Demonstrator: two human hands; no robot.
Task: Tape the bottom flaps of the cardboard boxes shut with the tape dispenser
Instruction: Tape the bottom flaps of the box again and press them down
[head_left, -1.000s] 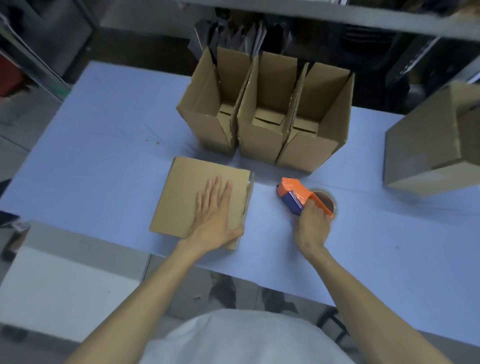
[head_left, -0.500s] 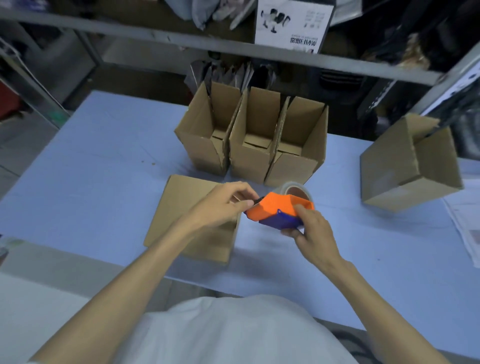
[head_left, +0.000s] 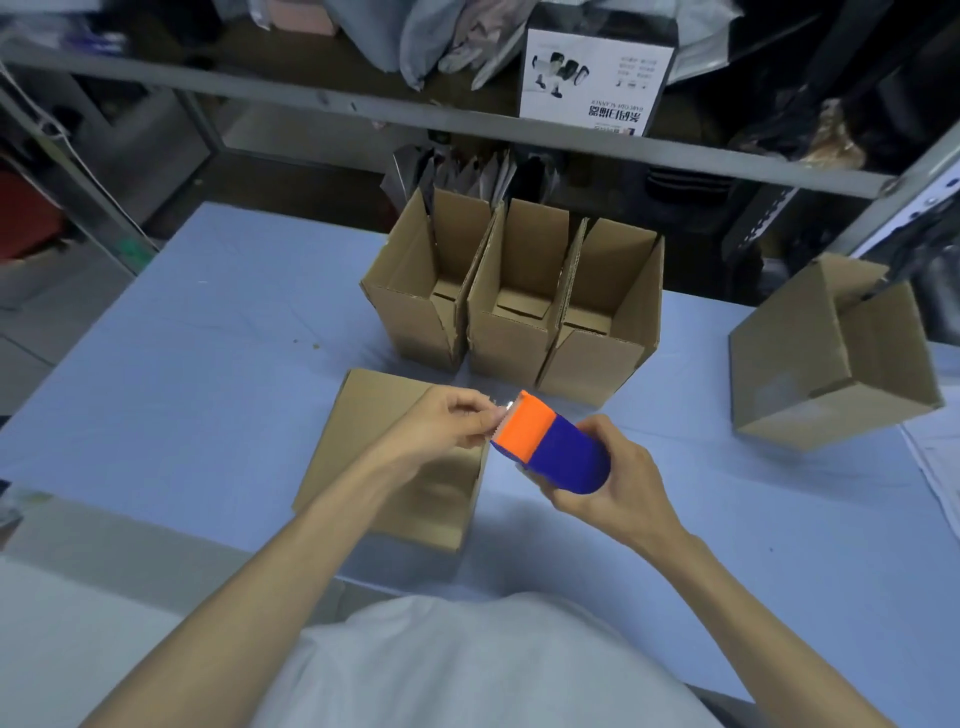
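The right hand (head_left: 618, 483) grips the tape dispenser (head_left: 550, 447) from its right side, with the fingers curled under the blue body and the thumb over the top. The left hand (head_left: 441, 426) is at the dispenser's orange left end, thumb and curled fingers pinching at its toothed edge. Both bare forearms converge on the dispenser from its near side.

pale blue table (head_left: 208, 338), grey metal shelving (head_left: 311, 101) behind, dim light, perhaps grey floor (head_left: 31, 332) at left
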